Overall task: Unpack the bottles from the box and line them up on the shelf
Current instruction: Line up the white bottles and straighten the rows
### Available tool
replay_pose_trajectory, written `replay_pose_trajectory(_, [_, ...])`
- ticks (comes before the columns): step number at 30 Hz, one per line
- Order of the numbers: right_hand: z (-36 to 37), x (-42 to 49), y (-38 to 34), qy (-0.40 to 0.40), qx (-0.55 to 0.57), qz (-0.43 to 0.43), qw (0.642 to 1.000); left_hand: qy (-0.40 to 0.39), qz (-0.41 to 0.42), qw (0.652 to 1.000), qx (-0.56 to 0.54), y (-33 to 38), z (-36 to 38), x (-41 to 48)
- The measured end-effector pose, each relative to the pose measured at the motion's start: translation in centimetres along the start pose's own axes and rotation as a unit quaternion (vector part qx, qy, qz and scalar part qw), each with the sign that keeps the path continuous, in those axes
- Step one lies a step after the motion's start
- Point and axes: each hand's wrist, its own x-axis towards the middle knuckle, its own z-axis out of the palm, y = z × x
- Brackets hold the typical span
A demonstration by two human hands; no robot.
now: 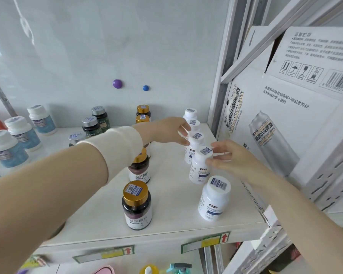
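At nine o'clock on the white shelf (172, 196) stand three blue-labelled bottles (18, 139) with white caps; their print is too small to read. Toward eleven o'clock are silver-capped dark bottles (95, 123), partly hidden by the left forearm. That arm comes in from seven o'clock and stretches across the shelf toward two o'clock, a cream sleeve (123, 147) pushed up near the wrist. Above it, on the back wall, sit a purple magnet (117, 83) and a blue magnet (145, 88).

Down the middle, from twelve to six o'clock, runs a file of gold-capped bottles (137, 202); the nearest two read "益生菌片" and carry blue code stickers on their lids.

The left hand (166, 131) pinches the cap of the middle bottle (190, 155) between thumb and fingers, in a row of five white bottles (214, 202) running from one to five o'clock along the shelf's right edge. Each has a code sticker on top and a dark blue band on its label, the text unreadable.

The right hand (232, 155), entering from four o'clock, holds the cap of the fourth bottle (199, 173) with curled fingertips and thumb, just in front of the middle bottle.

At three o'clock, beyond the upright, leans a white carton (285, 115) printed "CRAFT WHEAT BEER" and "精酿小麦啤酒", with handling symbols and a barcode.
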Motion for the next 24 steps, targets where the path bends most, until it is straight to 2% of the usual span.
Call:
replay_pose_trajectory(5, [-1.3, 0.7, -4.3, 0.013, -0.055, -0.053, 0.997, 0.056, -0.025, 0.995, 0.077, -0.1, -4.0, -3.7])
replay_pose_trajectory(8, [-1.2, 1.9, -6.7, 0.018, -0.143, -0.093, 0.985, 0.071, -0.047, 0.987, 0.139, -0.6, -5.7, -5.9])
replay_pose_trajectory(12, [0.6, 2.9, -8.6, -0.005, -0.286, -0.148, 0.947, 0.067, -0.092, 0.966, 0.232, -1.4, -7.0, -9.2])
replay_pose_trajectory(19, [3.9, 2.5, -9.5, -0.031, -0.499, -0.165, 0.85, 0.038, -0.103, 0.923, 0.368, -4.5, -6.8, -11.6])
replay_pose_trajectory(21, [4.9, 2.2, -9.8, -0.036, -0.516, -0.168, 0.839, 0.033, -0.094, 0.921, 0.375, -5.2, -6.6, -11.6])
replay_pose_trajectory(24, [6.2, 2.0, -10.0, -0.036, -0.498, -0.166, 0.85, 0.03, -0.068, 0.932, 0.355, -6.0, -6.3, -11.0])
